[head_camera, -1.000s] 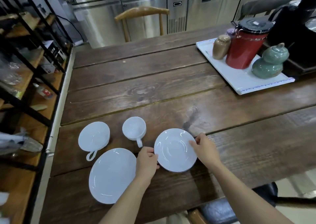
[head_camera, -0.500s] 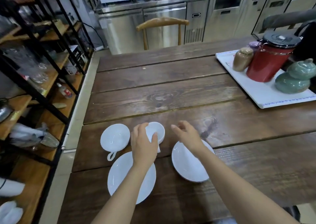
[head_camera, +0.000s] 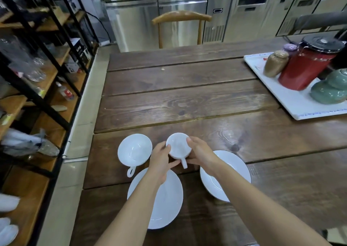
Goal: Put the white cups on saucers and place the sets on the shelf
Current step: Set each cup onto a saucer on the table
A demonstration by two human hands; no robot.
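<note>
Two white cups and two white saucers sit near the front of the wooden table (head_camera: 187, 99). My left hand (head_camera: 162, 160) and my right hand (head_camera: 200, 155) both grip the smaller cup (head_camera: 178, 145) from either side, its handle pointing toward me. The wider cup (head_camera: 134, 149) stands untouched to the left, handle toward me. The left saucer (head_camera: 169, 204) lies under my left forearm. The right saucer (head_camera: 234, 170) lies under my right wrist, partly hidden. The shelf (head_camera: 37, 88) of black metal and wood stands at the left.
A white tray (head_camera: 293, 103) at the right holds a red canister (head_camera: 308, 67), a brown jar (head_camera: 275, 63) and a green lidded pot (head_camera: 330, 89). A wooden chair (head_camera: 181, 18) stands at the table's far side. Glassware and packages fill the shelf boards.
My hands left the right saucer and moved up to the smaller cup. First the left hand reached it, now both hands grip it. The camera tilted up and left.
</note>
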